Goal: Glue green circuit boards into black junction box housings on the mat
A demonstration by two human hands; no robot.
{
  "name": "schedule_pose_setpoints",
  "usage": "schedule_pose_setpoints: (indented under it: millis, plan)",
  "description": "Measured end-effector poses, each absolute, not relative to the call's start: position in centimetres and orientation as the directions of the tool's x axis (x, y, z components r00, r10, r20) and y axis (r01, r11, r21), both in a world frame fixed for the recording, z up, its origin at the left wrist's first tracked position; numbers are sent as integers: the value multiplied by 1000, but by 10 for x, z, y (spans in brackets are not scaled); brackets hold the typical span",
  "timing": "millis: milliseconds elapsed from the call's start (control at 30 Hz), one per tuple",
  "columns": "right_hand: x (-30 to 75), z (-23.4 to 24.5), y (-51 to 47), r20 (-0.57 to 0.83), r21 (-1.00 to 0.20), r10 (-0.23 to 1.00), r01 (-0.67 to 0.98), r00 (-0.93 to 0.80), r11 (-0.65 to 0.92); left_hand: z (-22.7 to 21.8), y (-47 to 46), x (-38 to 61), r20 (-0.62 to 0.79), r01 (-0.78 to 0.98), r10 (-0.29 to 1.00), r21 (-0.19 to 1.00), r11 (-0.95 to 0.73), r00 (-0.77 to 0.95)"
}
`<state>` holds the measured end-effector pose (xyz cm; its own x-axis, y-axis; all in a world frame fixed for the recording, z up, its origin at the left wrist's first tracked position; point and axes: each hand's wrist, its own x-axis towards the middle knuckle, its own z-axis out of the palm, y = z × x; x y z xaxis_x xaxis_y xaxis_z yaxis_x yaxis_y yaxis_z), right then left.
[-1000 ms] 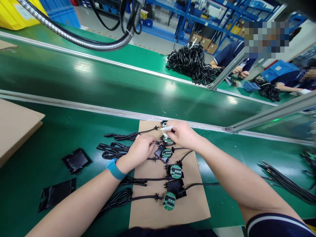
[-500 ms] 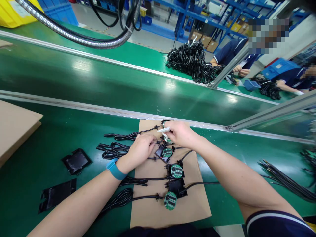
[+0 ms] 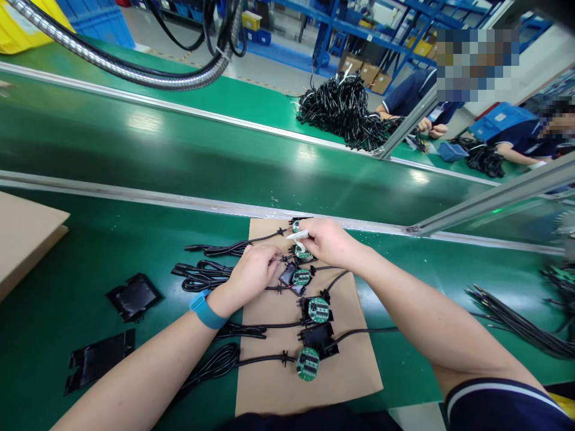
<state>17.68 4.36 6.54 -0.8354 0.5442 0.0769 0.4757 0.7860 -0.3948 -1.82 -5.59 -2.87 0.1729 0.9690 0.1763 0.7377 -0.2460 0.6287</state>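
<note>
My right hand (image 3: pixel 330 239) is closed on a slim white pointed tool (image 3: pixel 298 234), whose tip points left; its exact kind cannot be made out. Beneath that hand lies a round green circuit board (image 3: pixel 302 251), partly covered by the fingers. The fingers of my left hand (image 3: pixel 256 269) pinch a black cable (image 3: pixel 284 259) close to this board. Several similar boards with cables rest in a column on a cardboard sheet (image 3: pixel 265 383), among them one board (image 3: pixel 301 277) just below and another (image 3: pixel 308 364) nearest me. Black plastic housings (image 3: pixel 320 339) sit beside or under them.
Two black plastic plates (image 3: pixel 135 296) lie at left on the green bench, near a cardboard box (image 3: pixel 27 239). Loose black cables (image 3: pixel 516 323) lie at right. Beyond the metal rail (image 3: pixel 188 202) are a cable heap (image 3: pixel 345 114), a metal hose (image 3: pixel 135 75) and two co-workers.
The whole view has shifted slightly. Both hands stay in nearly the same place over the same board, with the white tool still in my right hand.
</note>
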Motion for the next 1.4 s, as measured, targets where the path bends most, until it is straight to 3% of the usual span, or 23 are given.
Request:
schedule_pose_setpoints:
  millis: [267,500,700,867,1400]
  plan:
    - [185,70,43,86,-401,555,481,-828,780,-28,-57,-19,157,742,971,626,-240,181]
    - [199,74,34,208,-439,586,460,-783,772,-17,-57,-16,150,741,969,625,-246,196]
    - [200,80,11,154,-520,605,457,-781,722,9,-91,-13,174,840,945,433,-328,279]
    - [190,66,9,102,-524,588,459,-803,717,1,-112,-16,87,812,930,464,-354,356]
    - [178,51,11,94,-459,552,456,-829,763,-26,-110,-17,133,803,934,479,-354,333]
